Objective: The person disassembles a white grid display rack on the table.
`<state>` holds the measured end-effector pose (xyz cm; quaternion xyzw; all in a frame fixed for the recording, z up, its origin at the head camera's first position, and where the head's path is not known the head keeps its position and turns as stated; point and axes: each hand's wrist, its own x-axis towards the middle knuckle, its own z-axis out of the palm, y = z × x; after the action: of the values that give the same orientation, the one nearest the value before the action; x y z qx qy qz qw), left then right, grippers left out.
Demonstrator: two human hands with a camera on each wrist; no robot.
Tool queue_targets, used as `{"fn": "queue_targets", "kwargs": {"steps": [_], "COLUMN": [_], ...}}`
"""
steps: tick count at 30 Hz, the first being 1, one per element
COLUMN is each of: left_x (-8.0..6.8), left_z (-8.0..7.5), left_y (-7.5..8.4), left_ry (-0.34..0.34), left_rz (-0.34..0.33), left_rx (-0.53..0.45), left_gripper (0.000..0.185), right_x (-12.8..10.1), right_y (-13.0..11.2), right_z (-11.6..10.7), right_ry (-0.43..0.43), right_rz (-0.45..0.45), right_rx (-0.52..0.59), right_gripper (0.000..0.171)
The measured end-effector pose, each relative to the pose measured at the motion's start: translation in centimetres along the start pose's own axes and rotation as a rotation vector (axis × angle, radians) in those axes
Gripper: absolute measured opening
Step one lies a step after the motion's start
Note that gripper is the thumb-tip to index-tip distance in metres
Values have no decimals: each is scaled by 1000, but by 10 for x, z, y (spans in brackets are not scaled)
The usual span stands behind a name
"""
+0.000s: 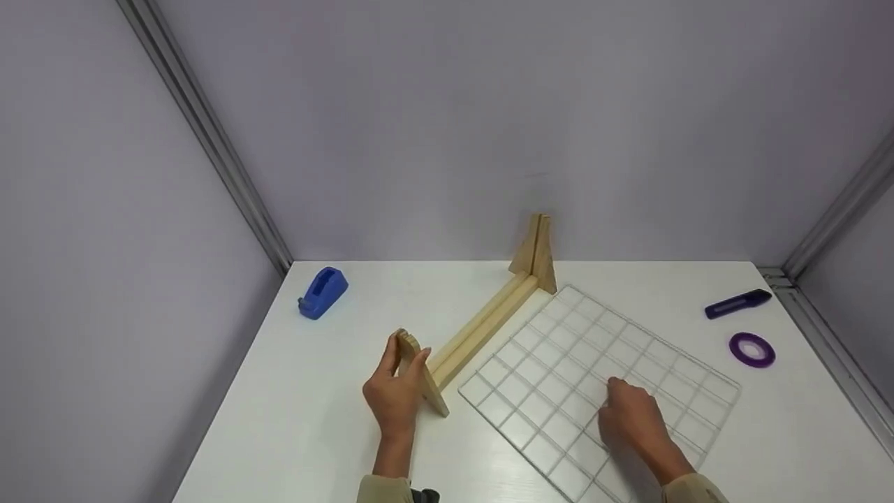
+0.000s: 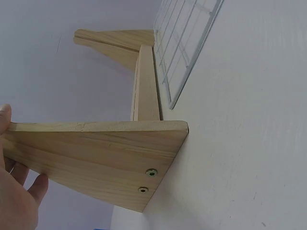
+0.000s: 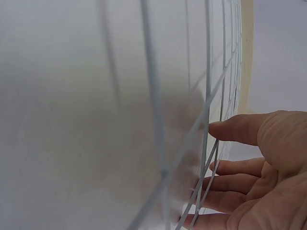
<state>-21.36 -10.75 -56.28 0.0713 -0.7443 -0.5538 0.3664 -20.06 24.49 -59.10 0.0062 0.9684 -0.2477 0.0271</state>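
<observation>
We get the head view from above, facing forward and down over the white table (image 1: 314, 419) into the booth corner, far enough to take in both hands. Our left wrist view sits low at table level, close behind the wooden stand (image 2: 110, 153), looking along its rail. Our right wrist view is very close under the wire grid (image 3: 206, 96). All three share stand and grid.

The wooden stand (image 1: 482, 325) walls my left grip (image 1: 395, 395) from the wire grid (image 1: 601, 377); bare bench (image 1: 335, 391) lies open on my left.
</observation>
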Motion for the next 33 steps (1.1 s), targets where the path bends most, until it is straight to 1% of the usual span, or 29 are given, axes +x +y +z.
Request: {"fn": "queue_targets", "kwargs": {"steps": [2, 4, 8, 10, 12, 15, 20, 26, 27, 29, 31, 33], "left_x": [0, 1, 2, 3, 3, 3, 1, -2, -2, -1, 3, 9], "left_z": [1, 2, 2, 2, 1, 1, 0, 0, -1, -2, -5, -10], "left_y": [0, -1, 0, 1, 1, 1, 1, -1, -2, -5, -10, -15], "left_ry": [5, 9, 6, 4, 0, -9, -20, -11, -18, -41, -84, -149], "left_rz": [11, 18, 21, 19, 16, 1, 6, 11, 14, 25, 28, 15], "left_rx": [10, 18, 27, 31, 35, 35, 45, 52, 57, 70, 88, 98], "left_gripper": [61, 61, 62, 62, 63, 63, 62, 62, 62, 62, 63, 64], "right_x": [0, 0, 3, 4, 4, 2, -2, -5, -5, -5, -4, -4], "right_y": [0, 0, 1, 2, 2, 2, 4, 8, 8, 8, 8, 6], "right_z": [0, -1, -4, -5, -4, -4, -2, 0, 0, 0, -1, -3], "right_ry": [-19, -34, -35, -38, -40, -42, -13, 4, 2, -11, -35, -69], "right_rz": [26, 33, -7, -31, -54, -57, -65, -48, -42, -32, -36, -49], "right_rx": [-2, -9, -46, -68, -88, -90, -74, -57, -57, -55, -52, -51], "right_gripper": [34, 33, 13, 9, 12, 12, 15, 29, 32, 29, 27, 29]}}
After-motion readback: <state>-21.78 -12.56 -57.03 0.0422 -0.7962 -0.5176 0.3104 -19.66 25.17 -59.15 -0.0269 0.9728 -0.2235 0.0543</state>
